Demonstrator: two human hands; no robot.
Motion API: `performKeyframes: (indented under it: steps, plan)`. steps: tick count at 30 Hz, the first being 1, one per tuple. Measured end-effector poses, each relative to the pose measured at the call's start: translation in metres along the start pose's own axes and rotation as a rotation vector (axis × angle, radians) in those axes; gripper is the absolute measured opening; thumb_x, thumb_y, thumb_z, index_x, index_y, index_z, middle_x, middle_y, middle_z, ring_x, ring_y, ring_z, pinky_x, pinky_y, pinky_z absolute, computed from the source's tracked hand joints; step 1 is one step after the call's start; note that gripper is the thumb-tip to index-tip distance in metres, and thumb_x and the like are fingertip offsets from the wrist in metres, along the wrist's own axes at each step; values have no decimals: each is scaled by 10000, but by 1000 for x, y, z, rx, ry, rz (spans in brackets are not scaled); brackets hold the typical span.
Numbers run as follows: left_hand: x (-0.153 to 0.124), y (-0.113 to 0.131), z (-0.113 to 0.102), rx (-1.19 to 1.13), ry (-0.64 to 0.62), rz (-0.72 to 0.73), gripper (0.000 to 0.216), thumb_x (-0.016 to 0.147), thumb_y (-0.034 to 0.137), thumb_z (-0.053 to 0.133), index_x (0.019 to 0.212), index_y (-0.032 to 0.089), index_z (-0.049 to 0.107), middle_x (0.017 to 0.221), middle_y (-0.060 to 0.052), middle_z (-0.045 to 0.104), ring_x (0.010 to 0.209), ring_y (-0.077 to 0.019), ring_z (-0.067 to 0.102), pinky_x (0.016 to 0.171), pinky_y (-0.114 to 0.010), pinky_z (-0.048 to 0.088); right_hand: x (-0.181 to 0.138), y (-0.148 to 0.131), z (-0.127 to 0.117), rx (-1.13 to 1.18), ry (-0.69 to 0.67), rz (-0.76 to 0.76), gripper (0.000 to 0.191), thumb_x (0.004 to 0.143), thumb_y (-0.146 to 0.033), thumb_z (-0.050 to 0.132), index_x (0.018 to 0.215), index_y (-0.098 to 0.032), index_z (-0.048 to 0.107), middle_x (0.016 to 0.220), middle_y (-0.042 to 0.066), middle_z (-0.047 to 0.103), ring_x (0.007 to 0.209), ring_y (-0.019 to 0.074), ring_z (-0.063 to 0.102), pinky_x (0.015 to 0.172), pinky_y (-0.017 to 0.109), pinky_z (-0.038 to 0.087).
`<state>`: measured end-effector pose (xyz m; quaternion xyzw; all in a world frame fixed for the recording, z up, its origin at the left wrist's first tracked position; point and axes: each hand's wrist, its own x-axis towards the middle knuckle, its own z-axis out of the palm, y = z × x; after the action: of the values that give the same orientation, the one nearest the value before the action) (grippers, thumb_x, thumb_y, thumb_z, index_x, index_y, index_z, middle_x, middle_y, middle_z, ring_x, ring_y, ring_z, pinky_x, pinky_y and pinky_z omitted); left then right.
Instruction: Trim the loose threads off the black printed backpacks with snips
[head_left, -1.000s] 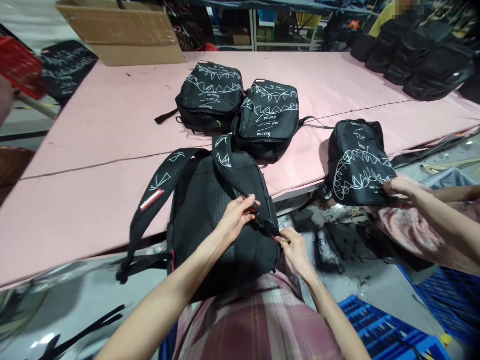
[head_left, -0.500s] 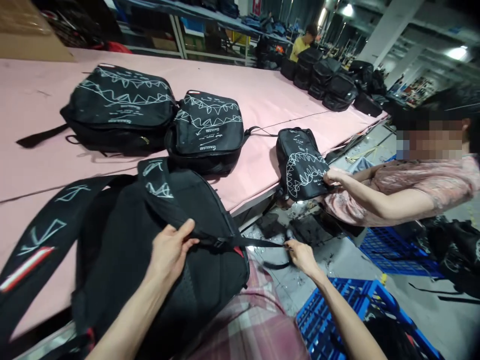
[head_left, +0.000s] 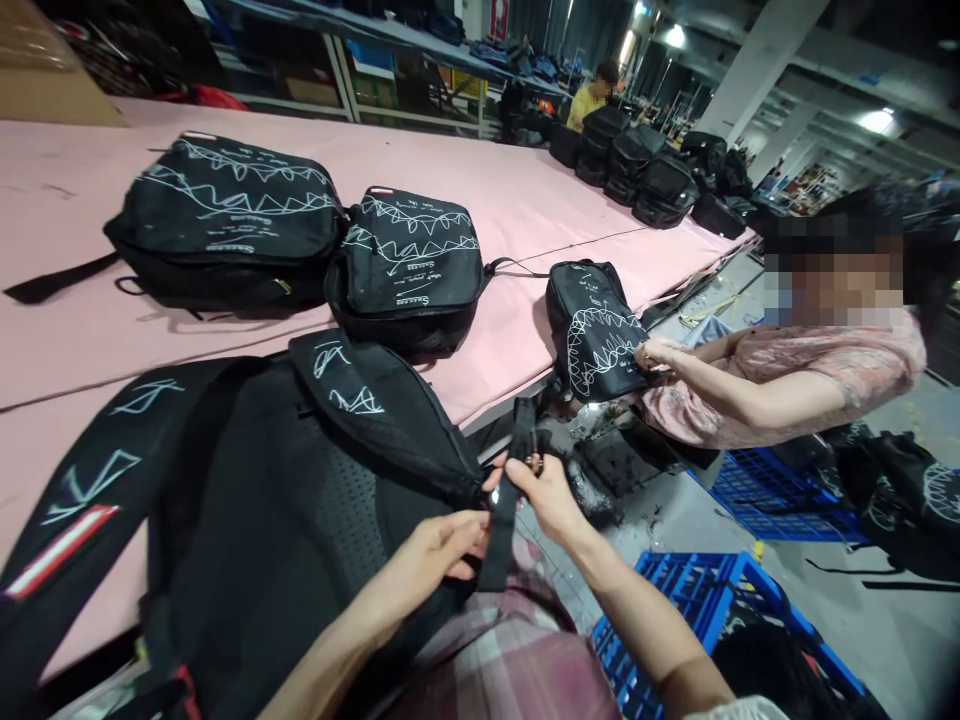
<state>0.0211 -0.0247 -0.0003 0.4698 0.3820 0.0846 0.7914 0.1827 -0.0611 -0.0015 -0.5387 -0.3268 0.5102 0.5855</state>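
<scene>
A black backpack (head_left: pixel 255 540) lies back side up in front of me, its shoulder straps printed with white lines. At its right edge a black webbing strap (head_left: pixel 497 545) is folded and held up. My right hand (head_left: pixel 551 495) is closed on this strap, with the thumb pressed over it. From the left, my left hand (head_left: pixel 450 540) pinches the same strap a little lower. The strap's buckle is hidden by my fingers or too small to make out.
Two black backpacks (head_left: pixel 405 260) with white print stand on the pink table (head_left: pixel 517 220). On the right a co-worker (head_left: pixel 780 390) handles another printed backpack (head_left: pixel 592 330). Blue crates (head_left: pixel 675 590) with dark bags stand on the floor. More black bags (head_left: pixel 660 185) line the table's far end.
My right hand has come in from the right, bringing the strap end up near the backpack's edge. My left hand has moved right, off the shoulder strap area, onto the webbing strap.
</scene>
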Motion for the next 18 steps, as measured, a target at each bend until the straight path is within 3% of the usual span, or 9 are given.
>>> performKeyframes:
  steps: [2,6,9,11,13,15,18]
  plan:
    - [-7,3,12,-92,-10,3,434,623,499,701,874,148,661,770,-78,683,686,-177,636,571,-228,474,6,-3,19,-51,-18,-30,320,780,-471,566,856,-169,639,627,16,635,474,99,455,446,217,366]
    - [-13,8,14,-125,168,47,381,601,457,724,821,154,656,719,-54,660,564,-142,595,461,-205,435,13,-6,30,-86,18,-98,320,807,-471,523,892,-181,629,658,12,643,488,102,465,466,223,384]
    - [-14,11,8,-107,194,90,392,574,434,741,830,148,661,749,-68,666,519,-134,576,416,-206,415,20,-5,20,-141,-11,-95,325,833,-468,478,879,-182,625,604,-4,621,451,99,452,462,227,381]
    - [-13,15,7,-140,212,123,369,573,434,738,783,141,658,726,-64,658,501,-126,564,397,-199,400,22,-5,7,-308,-14,-98,338,856,-455,438,830,-180,632,550,-17,589,458,103,475,496,232,393]
    - [-11,19,7,-183,265,149,345,576,432,736,721,131,649,677,-54,642,481,-109,546,383,-184,382,18,-5,-7,-542,68,-130,312,862,-419,436,827,-185,640,539,-25,573,508,116,520,557,238,410]
    - [-6,22,8,-215,314,157,334,581,424,734,693,123,644,651,-47,633,459,-94,529,373,-172,367,8,-7,-18,-750,160,-183,259,829,-377,502,977,-200,622,636,-22,614,588,132,565,615,247,424]
    - [1,24,11,-250,310,162,314,589,399,732,698,119,642,658,-47,640,440,-87,526,361,-165,353,-12,-9,-26,-924,178,-303,406,794,-338,562,1174,-206,510,877,20,657,743,163,610,685,267,442]
